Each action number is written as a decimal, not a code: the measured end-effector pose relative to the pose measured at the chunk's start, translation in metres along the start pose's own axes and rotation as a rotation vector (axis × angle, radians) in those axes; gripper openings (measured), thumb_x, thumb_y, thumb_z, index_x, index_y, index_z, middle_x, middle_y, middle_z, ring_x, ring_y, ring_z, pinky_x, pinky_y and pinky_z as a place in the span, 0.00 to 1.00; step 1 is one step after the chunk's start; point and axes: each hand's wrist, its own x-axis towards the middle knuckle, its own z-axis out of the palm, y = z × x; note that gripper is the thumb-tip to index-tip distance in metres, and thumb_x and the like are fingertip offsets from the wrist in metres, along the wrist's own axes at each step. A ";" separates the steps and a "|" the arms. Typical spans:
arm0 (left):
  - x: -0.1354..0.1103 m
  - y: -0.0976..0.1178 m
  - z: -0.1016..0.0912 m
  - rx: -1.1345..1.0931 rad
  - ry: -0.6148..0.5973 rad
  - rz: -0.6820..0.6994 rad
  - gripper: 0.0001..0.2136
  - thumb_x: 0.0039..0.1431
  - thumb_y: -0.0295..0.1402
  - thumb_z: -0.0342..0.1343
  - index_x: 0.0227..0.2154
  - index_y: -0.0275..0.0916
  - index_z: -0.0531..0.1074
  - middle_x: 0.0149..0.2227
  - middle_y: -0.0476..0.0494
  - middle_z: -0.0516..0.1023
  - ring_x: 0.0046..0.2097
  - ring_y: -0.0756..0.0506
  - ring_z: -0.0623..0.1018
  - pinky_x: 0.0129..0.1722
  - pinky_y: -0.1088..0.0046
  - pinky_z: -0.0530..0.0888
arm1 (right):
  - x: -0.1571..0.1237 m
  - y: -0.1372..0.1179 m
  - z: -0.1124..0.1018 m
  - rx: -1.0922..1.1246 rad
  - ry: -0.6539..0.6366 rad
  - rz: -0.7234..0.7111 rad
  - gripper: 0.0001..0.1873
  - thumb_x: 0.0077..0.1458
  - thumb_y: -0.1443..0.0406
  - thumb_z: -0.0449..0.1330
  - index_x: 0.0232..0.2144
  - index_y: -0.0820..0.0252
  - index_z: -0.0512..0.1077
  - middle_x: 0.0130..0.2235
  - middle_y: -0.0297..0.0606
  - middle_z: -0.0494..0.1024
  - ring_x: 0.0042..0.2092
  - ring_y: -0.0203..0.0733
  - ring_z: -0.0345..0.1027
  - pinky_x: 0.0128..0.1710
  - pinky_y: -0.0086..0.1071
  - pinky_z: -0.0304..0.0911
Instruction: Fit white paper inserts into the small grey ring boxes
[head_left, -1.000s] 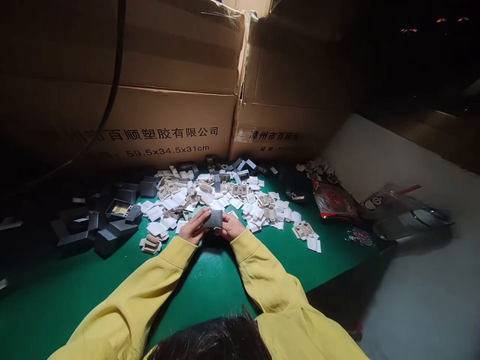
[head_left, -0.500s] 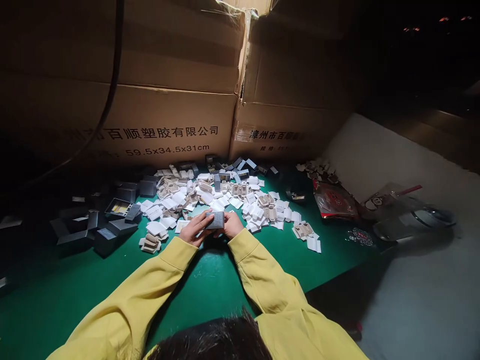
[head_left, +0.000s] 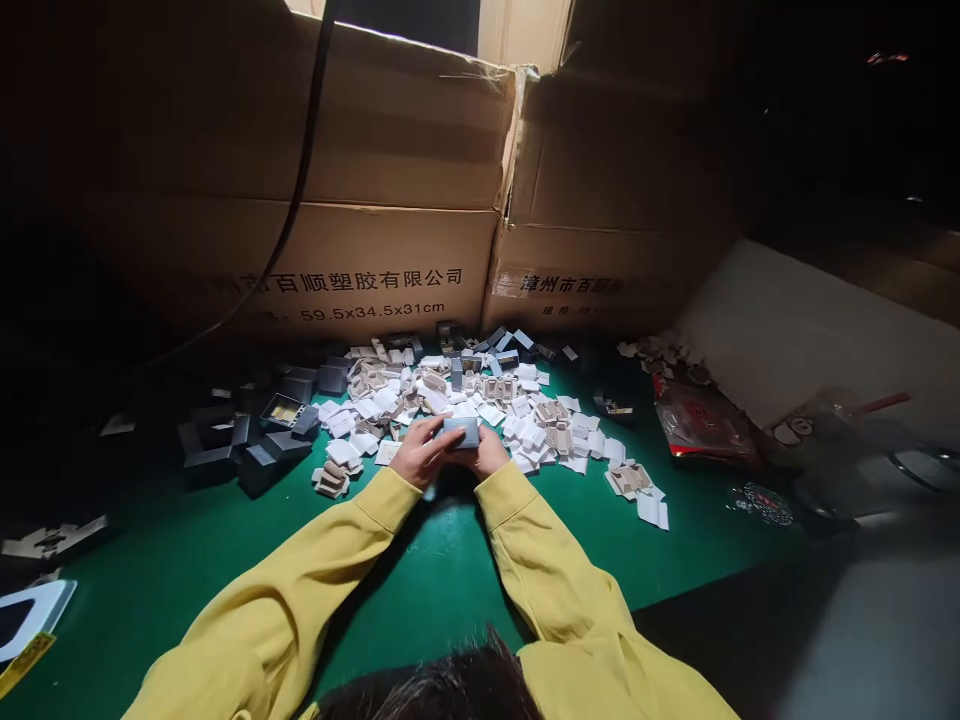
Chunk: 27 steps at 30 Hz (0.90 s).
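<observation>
A small grey-blue box (head_left: 461, 432) is held between both hands above the green table, just in front of a pile of folded paper pieces (head_left: 367, 408). My left hand (head_left: 421, 454) grips its left side, with fingers bent over the near edge. On the right side, my right hand (head_left: 489, 455) is closed around the box, its fingertips partly hidden behind it. Dark open boxes (head_left: 277, 455) lie to the left of the hands. More small grey boxes (head_left: 506, 358) sit at the back of the pile.
Large cardboard cartons (head_left: 360, 250) stand behind the table (head_left: 420, 620). A dark cable (head_left: 304, 160) hangs in front of them. At right lie a red-edged plastic packet (head_left: 701, 420), a beaded heap (head_left: 761, 503) and a clear cup. A white device (head_left: 37, 620) is at far left.
My view has swung left, so the scene sits further right and a white device appears at left. The box stays in both hands; its visible face now looks smoother and bluer.
</observation>
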 end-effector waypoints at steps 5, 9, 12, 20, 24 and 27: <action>0.049 0.010 0.016 0.057 -0.129 0.059 0.17 0.67 0.35 0.48 0.54 0.44 0.75 0.54 0.32 0.70 0.53 0.37 0.70 0.51 0.55 0.72 | -0.001 -0.025 -0.043 -0.203 0.305 -0.092 0.20 0.34 0.59 0.68 0.32 0.58 0.70 0.31 0.37 0.78 0.33 0.45 0.71 0.34 0.41 0.70; 0.095 0.033 0.047 0.200 -0.396 -0.137 0.20 0.64 0.33 0.51 0.58 0.44 0.72 0.53 0.32 0.69 0.53 0.35 0.70 0.53 0.53 0.70 | -0.005 -0.036 -0.092 -0.439 0.595 -0.183 0.11 0.43 0.63 0.58 0.32 0.59 0.71 0.39 0.46 0.78 0.47 0.53 0.68 0.51 0.49 0.63; 0.115 0.044 0.064 0.234 -0.434 -0.223 0.25 0.63 0.34 0.53 0.63 0.42 0.65 0.48 0.31 0.72 0.50 0.35 0.72 0.49 0.53 0.71 | -0.007 -0.034 -0.115 -0.835 0.785 -0.208 0.16 0.46 0.63 0.55 0.37 0.64 0.72 0.45 0.55 0.76 0.52 0.59 0.66 0.56 0.54 0.57; 0.095 0.010 -0.001 0.282 -0.289 -0.434 0.24 0.62 0.42 0.53 0.58 0.37 0.70 0.42 0.34 0.74 0.48 0.36 0.73 0.51 0.57 0.71 | -0.013 -0.036 -0.096 -0.934 1.131 -0.577 0.30 0.58 0.60 0.49 0.61 0.68 0.61 0.60 0.62 0.64 0.61 0.63 0.56 0.57 0.60 0.54; 0.068 -0.017 -0.083 0.501 -0.022 -0.660 0.23 0.62 0.41 0.52 0.58 0.38 0.70 0.46 0.34 0.73 0.51 0.36 0.73 0.55 0.58 0.68 | -0.014 -0.026 -0.064 -1.034 0.924 -0.886 0.24 0.60 0.63 0.50 0.56 0.64 0.67 0.55 0.56 0.70 0.58 0.58 0.62 0.57 0.55 0.59; 0.046 -0.031 -0.137 0.655 0.129 -0.872 0.26 0.61 0.43 0.52 0.61 0.40 0.67 0.52 0.32 0.71 0.55 0.33 0.72 0.56 0.57 0.68 | -0.011 -0.010 -0.041 -1.075 0.662 -0.973 0.17 0.60 0.64 0.52 0.48 0.61 0.74 0.51 0.52 0.75 0.54 0.53 0.66 0.54 0.49 0.64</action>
